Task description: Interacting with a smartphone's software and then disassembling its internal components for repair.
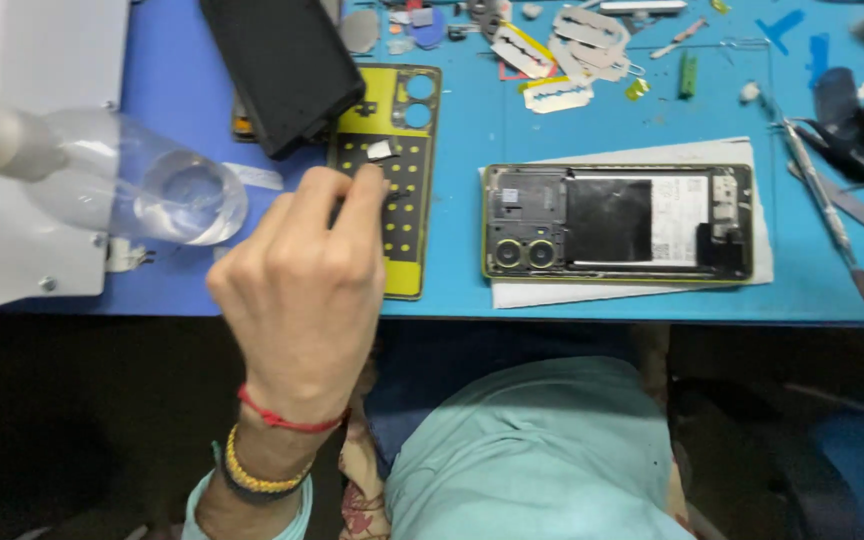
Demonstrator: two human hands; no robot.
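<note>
a blue work mat (472, 130) covers the table. one clear plastic bottle (142, 185) lies on its side at the left, neck pointing left, holding clear liquid. one opened phone (617, 222) rests on white paper (642, 290), long axis left to right, two camera rings at its left end. one yellow back cover (397, 150) lies beside it, long axis running away from the person. the left hand (302, 280) rests on the cover's lower half, fingertips pinched together; whether they grip anything cannot be told. a small white scrap (380, 150) sits on the cover.
</note>
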